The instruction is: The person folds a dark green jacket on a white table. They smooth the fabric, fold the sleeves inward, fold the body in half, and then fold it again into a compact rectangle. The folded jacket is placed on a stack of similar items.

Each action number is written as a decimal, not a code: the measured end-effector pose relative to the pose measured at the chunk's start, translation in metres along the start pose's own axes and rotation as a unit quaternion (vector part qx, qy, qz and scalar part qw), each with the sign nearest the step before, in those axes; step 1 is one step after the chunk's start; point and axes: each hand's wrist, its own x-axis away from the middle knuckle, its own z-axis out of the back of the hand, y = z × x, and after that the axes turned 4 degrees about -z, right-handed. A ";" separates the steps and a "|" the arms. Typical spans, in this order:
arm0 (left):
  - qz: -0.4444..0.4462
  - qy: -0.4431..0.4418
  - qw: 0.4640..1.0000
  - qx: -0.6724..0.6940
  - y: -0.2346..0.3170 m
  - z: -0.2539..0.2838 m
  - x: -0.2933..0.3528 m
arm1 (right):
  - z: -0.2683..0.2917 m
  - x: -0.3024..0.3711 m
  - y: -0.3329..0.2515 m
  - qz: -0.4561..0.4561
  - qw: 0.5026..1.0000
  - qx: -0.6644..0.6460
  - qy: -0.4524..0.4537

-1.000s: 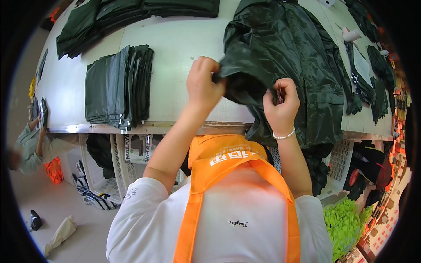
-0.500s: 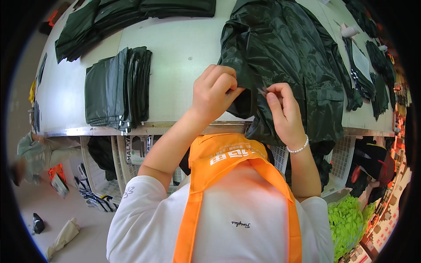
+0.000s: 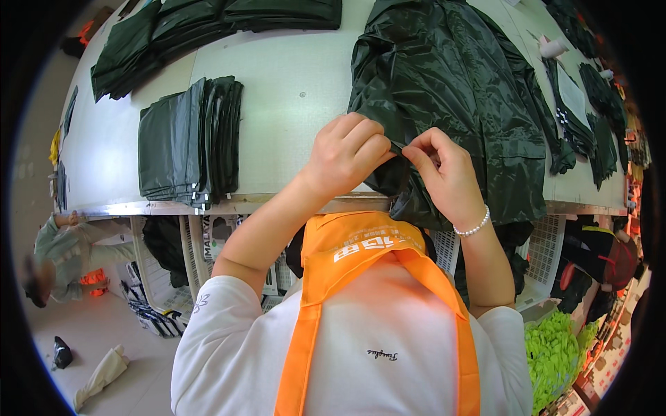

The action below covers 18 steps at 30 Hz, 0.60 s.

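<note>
A dark green, shiny jacket (image 3: 458,104) lies spread on the table in front of me. My left hand (image 3: 350,154) is closed around the end of its left-side sleeve (image 3: 390,177), holding the cuff up near the table's front edge. My right hand (image 3: 444,170), with a beaded bracelet at the wrist, is pinched at the cuff's edge, thumb and forefinger together close to the left fingertips. Whatever small thing may be between those right fingers is hidden. The lower part of the jacket hangs toward me over the table edge.
To the left lies a stack of folded dark green garments (image 3: 187,142), with more folded ones (image 3: 180,35) behind. White plastic baskets (image 3: 163,263) stand under the table edge. More dark pieces (image 3: 572,128) and a white spool (image 3: 553,48) lie right. A person (image 3: 59,263) is at far left.
My right hand has come in to meet the cuff beside my left fingers. The small grey pointed thing at its fingertips no longer shows. The left hand has shifted slightly right and down.
</note>
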 end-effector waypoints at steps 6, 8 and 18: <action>0.018 0.004 1.000 -0.006 -0.001 0.003 0.006 | -0.002 -0.001 0.014 -0.021 0.995 -0.096 0.023; 0.024 0.003 0.999 -0.021 -0.003 0.003 0.011 | -0.007 -0.002 0.017 -0.027 0.992 -0.126 0.005; 0.262 0.007 0.964 -0.045 0.007 0.009 0.038 | 0.002 -0.010 0.070 -0.045 0.992 -0.105 0.062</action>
